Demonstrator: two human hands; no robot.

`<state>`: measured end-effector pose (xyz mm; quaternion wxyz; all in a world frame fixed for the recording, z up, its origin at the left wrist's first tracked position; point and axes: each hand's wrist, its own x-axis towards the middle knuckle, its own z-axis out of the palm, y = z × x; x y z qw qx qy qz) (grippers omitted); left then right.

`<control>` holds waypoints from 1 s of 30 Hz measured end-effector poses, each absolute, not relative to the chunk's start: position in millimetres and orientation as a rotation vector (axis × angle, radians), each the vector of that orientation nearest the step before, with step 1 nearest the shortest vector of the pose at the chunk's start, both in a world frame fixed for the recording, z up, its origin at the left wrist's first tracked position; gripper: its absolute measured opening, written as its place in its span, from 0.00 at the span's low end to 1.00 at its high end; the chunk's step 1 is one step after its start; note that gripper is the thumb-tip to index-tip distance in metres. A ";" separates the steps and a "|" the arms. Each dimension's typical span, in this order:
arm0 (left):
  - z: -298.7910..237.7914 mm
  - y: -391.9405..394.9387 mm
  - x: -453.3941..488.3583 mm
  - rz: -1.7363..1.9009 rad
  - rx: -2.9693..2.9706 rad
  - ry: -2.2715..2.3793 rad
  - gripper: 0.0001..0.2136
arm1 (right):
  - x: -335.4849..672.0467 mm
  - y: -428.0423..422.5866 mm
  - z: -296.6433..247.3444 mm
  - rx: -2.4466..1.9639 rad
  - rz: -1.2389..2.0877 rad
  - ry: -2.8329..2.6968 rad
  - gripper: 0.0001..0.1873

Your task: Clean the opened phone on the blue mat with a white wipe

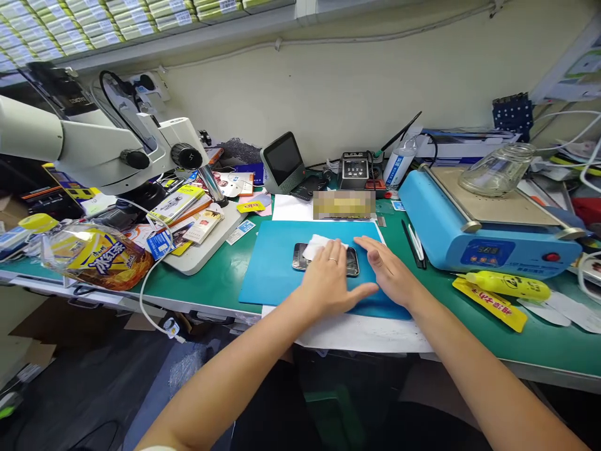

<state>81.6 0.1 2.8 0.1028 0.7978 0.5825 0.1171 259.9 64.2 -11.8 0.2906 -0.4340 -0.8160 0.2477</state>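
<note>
On the blue mat (272,250) lies a dark phone-shaped slab (352,263) with a shiny rim, partly hidden by a hand. A folded white tissue (315,245) rests on top of it. My left hand (327,275), with a ring on one finger, lies flat over the tissue, fingers stretched and thumb out to the right. Whether anything is pinched under the fingertips is hidden. Just right of the slab, my right hand (390,269) is open, fingers extended with nothing in them, its edge near the mat.
A microscope (154,147) and a bottle of tea drink (98,257) stand at left. To the right is a blue heating machine (488,250) with a glass jar (498,169) on top. Tweezers (416,244) and a yellow tube (509,285) lie nearby. A small screen device (284,163) stands behind.
</note>
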 end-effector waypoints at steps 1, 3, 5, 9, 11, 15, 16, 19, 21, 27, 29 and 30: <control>2.7 -3.4 88.3 0.347 2.385 1.675 0.49 | 259.9 64.4 -12.5 -1.151 0.661 -2.172 0.44; 2.1 -15.0 89.9 0.344 2.440 1.607 0.48 | 259.9 64.0 -12.2 -1.149 0.667 -2.176 0.44; 1.1 -26.7 75.1 0.336 2.468 1.585 0.47 | 259.6 62.6 -10.2 -1.166 0.677 -2.186 0.44; 0.4 -25.8 29.0 0.295 2.420 1.729 0.44 | 258.3 60.4 -5.7 -1.202 0.684 -2.194 0.46; 1.2 -14.2 21.8 0.277 2.366 1.823 0.43 | 257.7 60.3 -5.2 -1.198 0.680 -2.201 0.45; 3.2 0.3 60.6 0.337 2.338 1.841 0.47 | 257.6 62.6 -8.4 -1.196 0.679 -2.197 0.47; 3.6 -1.1 75.9 0.357 2.367 1.790 0.48 | 257.7 63.4 -9.6 -1.193 0.674 -2.193 0.48; 3.5 -16.6 108.5 0.383 2.483 1.577 0.50 | 258.4 64.8 -12.1 -1.182 0.654 -2.194 0.49; 2.3 -30.2 108.0 0.370 2.503 1.516 0.49 | 258.6 64.5 -12.1 -1.179 0.645 -2.199 0.49; -1.3 -30.0 44.9 0.310 2.417 1.700 0.46 | 257.8 62.3 -7.0 -1.205 0.672 -2.215 0.49; -1.4 -14.7 40.2 0.307 2.384 1.780 0.45 | 257.6 62.4 -6.3 -1.210 0.684 -2.208 0.49; -1.4 -7.3 43.8 0.311 2.368 1.813 0.45 | 257.7 62.5 -6.3 -1.211 0.687 -2.204 0.50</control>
